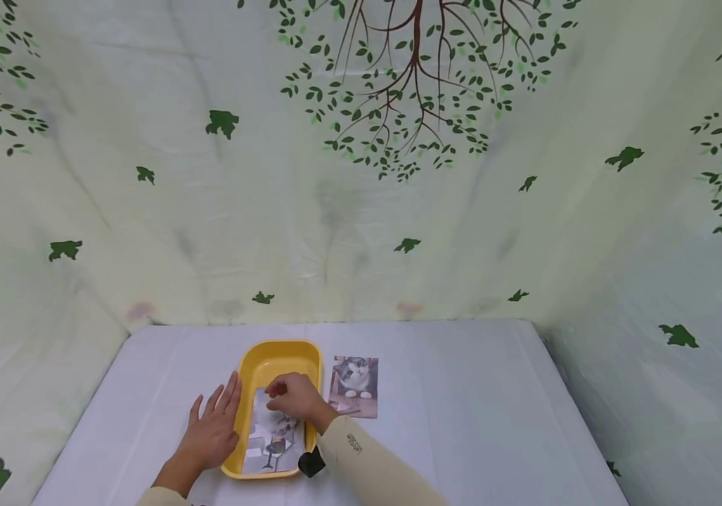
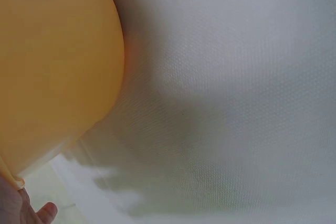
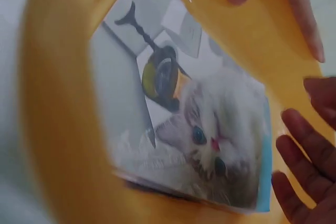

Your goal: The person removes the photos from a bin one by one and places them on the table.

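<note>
A yellow tray [image 1: 278, 360] stands on the table, with a glossy kitten picture [image 3: 220, 135] lying in it. My left hand [image 1: 210, 432] rests along the tray's left rim, its fingers stretched out. In the left wrist view, its fingertips [image 2: 46, 212] show beside the rim at the lower left corner. My right hand [image 1: 297, 398] hovers over the upper end of the picture. Its fingers [image 3: 299, 153] are loosely bent in the right wrist view, with nothing between them. A pale blue strip runs along one edge of the picture.
Another cat picture [image 1: 356, 383] lies flat on the white-covered table [image 1: 462, 393], just right of the tray. Pale sheeting with printed leaves [image 1: 406, 245] encloses the back and sides. A black object [image 1: 311, 462] sits at my right wrist.
</note>
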`<state>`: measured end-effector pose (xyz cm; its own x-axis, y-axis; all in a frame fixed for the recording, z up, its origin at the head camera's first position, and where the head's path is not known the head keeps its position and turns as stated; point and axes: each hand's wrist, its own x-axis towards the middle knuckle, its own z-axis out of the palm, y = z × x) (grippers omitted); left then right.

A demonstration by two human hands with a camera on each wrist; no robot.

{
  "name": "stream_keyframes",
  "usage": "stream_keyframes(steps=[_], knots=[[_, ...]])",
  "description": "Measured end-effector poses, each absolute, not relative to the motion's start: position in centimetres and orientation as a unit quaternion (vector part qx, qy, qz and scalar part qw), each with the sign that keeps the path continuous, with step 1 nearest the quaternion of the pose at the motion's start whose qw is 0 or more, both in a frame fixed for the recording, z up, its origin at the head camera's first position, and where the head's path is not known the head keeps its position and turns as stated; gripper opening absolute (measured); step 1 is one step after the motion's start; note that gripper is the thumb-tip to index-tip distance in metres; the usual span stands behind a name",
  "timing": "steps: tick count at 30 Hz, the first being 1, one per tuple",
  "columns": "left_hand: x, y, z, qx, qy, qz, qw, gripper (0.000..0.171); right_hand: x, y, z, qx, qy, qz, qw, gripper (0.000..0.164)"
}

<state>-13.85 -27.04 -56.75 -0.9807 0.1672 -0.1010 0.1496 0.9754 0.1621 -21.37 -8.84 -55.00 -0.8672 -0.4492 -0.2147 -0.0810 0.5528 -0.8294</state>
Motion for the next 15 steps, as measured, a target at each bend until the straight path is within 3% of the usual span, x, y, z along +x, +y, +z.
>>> stream_keyframes(steps=[9, 15], knots=[[-13.8, -27.2, -56.7, 0.085, 0.992, 0.079, 0.047, 0.082, -21.0, -10.1, -56.5, -0.078, 0.882, -0.442, 0.146, 0.013], [-13.7, -27.1, -56.8, 0.085, 0.992, 0.079, 0.044, 0.081, -20.7, -10.6, -57.4, -0.055, 0.903, -0.403, 0.14, 0.015]])
